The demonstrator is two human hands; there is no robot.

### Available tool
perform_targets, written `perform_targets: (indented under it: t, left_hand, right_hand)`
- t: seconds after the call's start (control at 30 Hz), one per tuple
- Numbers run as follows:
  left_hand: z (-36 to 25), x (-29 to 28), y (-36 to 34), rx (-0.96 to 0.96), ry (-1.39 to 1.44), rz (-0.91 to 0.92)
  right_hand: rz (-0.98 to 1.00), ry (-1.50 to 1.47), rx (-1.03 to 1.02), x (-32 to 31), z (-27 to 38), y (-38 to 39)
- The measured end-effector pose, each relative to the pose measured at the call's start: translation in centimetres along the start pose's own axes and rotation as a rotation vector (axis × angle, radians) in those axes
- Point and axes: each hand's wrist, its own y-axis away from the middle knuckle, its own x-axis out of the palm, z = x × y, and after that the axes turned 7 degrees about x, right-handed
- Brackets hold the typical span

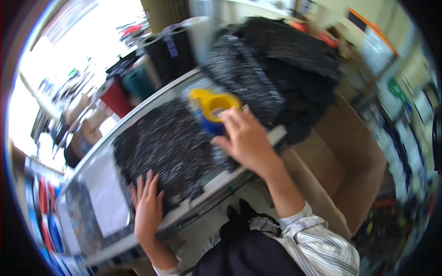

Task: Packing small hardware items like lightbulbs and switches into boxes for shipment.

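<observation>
My right hand [246, 140] has its fingertips over the rim of a yellow and blue tape dispenser [209, 99], with the thumb by the blue side. Blur softens this grip. Below the dispenser lies a flat, crinkled black plastic-wrapped bundle [161, 145] on the workbench. My left hand [148, 204] rests open on the bundle's near left corner, fingers stretched out. Left of the bundle is a white sheet of paper [106, 195] on the bench.
A large heap of black plastic [290, 60] covers the bench's far right end. Rolls of film, one black [154, 55] and one red [115, 97], stand behind the bench. An open cardboard box [354, 165] is on my right. Shelving lines the right side.
</observation>
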Motion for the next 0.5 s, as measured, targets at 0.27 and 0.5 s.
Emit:
perform_targets:
  t: [0.27, 0.5]
  left_hand:
    - [-8.3, 3.0, -6.0, 0.421, 0.388, -0.440]
    - [-18.3, 7.6, -11.6, 0.813, 0.460, -0.092]
  right_hand:
    - [0.241, 0.253, 0.584, -13.8, -8.8, 18.0]
    - [0.947, 0.348, 1.378, -15.3, -23.7, 33.3]
